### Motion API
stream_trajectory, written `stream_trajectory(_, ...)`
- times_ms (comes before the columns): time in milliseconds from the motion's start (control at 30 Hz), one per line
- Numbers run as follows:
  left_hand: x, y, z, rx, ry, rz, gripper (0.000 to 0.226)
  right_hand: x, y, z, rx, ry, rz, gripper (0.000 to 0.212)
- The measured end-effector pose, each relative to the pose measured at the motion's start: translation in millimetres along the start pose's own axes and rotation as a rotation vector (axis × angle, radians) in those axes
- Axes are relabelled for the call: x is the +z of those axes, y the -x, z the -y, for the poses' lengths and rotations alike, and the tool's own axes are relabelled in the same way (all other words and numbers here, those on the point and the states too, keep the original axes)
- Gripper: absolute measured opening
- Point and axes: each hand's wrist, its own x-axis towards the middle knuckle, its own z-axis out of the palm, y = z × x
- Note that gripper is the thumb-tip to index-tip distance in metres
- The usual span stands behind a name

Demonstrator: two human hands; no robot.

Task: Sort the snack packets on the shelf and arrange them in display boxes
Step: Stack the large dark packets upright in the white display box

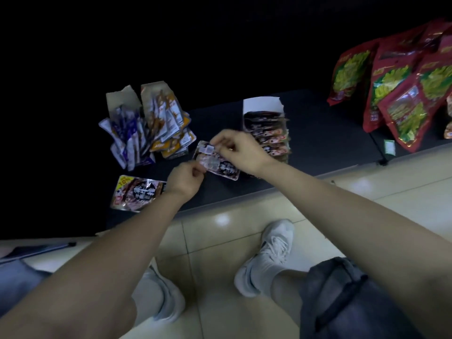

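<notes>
Left hand (186,178) and right hand (237,150) both pinch dark snack packet (220,165) with curled fingers, over shelf (318,133) near front edge. Held flat, probably to check kind before white display box (261,105) just beside.

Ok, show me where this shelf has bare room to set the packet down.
Widest bare patch: the shelf between the white display box and the red bags. A narrower strip runs along the front edge, under the held packet, right of the loose packet. Crowded: far left, where purple and orange packets spill from two boxes.
</notes>
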Motion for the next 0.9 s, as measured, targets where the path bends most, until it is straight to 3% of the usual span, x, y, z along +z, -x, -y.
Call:
stream_trajectory(167, -22.3, 3.0, 83.8, -0.263, -0.047, -0.018, 0.021, 68.0, -22.9, -25.5, 0.234, 0.212, 0.155, 0.039)
stream_trajectory(300, -36.3, -1.4, 128.5, -0.521, -0.22, -0.103, 0.06, 85.7, -42.0, -54.0, 0.355, 0.365, 0.144, 0.066)
stream_trajectory(433, -31.8, -7.0, 149.6, -0.601, -0.219, -0.095, 0.09, 99.3, -58.0, -72.0, 0.488, 0.504, 0.195, 0.079)
stream_trajectory(600, -26.1, -15.8, 158.0, -0.664, -0.323, -0.126, 0.108, 116.5, -62.4, -70.3, 0.443, 0.575, 0.135, 0.078)
stream_trajectory(767, -29.9, -15.9, 159.4, -0.68, -0.225, -0.146, 0.102, 112.3, -58.1, -70.2, 0.551, 0.725, 0.112, 0.107)
stream_trajectory(833, -32.9, -12.6, 159.0, -0.579, -0.14, -0.158, 0.09, 110.0, -56.4, -69.8, 0.6, 0.693, 0.106, 0.102)
stream_trajectory(900, -37.2, -10.6, 159.4, -0.473, -0.072, -0.185, 0.071, 107.0, -56.6, -70.1, 0.648, 0.562, 0.113, 0.082)
